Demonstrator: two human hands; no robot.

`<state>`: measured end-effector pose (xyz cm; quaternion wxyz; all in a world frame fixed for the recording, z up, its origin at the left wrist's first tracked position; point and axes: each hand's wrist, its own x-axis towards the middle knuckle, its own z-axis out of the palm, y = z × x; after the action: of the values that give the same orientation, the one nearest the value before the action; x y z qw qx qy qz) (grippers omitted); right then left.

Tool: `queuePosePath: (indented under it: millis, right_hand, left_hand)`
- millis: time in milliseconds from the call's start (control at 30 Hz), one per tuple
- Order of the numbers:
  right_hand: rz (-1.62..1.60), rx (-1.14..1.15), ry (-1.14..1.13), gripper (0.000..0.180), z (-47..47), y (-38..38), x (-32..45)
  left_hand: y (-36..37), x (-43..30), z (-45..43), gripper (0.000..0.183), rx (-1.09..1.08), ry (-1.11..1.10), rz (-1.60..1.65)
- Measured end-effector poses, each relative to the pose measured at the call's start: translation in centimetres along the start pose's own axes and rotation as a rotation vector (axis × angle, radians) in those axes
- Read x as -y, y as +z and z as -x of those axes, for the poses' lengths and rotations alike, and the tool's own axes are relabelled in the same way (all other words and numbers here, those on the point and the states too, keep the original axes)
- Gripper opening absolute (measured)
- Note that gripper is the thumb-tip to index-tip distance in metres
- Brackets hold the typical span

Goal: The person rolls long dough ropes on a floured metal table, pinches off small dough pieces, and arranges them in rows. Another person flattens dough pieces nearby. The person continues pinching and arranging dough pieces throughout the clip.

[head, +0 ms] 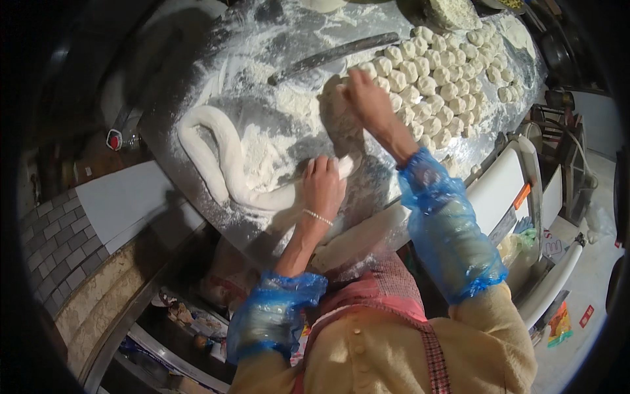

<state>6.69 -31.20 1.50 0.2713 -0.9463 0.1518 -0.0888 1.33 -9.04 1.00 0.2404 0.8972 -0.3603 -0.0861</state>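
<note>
A long floured dough rope [229, 143] loops over the left part of the metal worktable [376, 180]. My left hand [325, 184] is closed around it near its right end, and a short dough stub pokes out past the fingers. Further up and right, my right hand [369, 101] is at the near-left edge of many small dough pieces [425, 84] set out in rows. Its fingers are bunched together and slightly blurred; whether a piece is between them is hidden. A thick roll of dough [366, 234] lies along the front edge by my apron.
A dark narrow bar [337, 55] lies across the floured tabletop behind my hands. At the far right back sits a floury container or mound [453, 14]. White panels [499, 189] stand against the table's right side. A plastic bottle with a red cap [115, 142] is beyond the left edge.
</note>
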Motion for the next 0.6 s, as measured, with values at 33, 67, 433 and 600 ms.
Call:
queuePosePath:
  millis: [33,67,433,600]
  right_hand:
    - [0.032,-0.094,-0.061,0.028,1.4,-0.9,0.3]
    - [-0.029,-0.008,0.046,0.031,3.1,-1.6,0.8]
    - [-0.950,0.250,0.760,0.024,12.9,1.8,1.5]
    - [-1.304,0.278,0.918,0.022,13.9,-0.4,2.4]
  left_hand:
    - [-0.1,0.1,-0.1,0.038,0.006,-0.016,0.071]
    - [0.0,0.1,-0.4,0.036,-0.019,-0.008,0.146]
    - [-0.2,-1.2,-0.3,0.056,0.065,0.070,0.061]
    - [0.7,-2.7,-0.8,0.033,0.164,-0.061,-0.178]
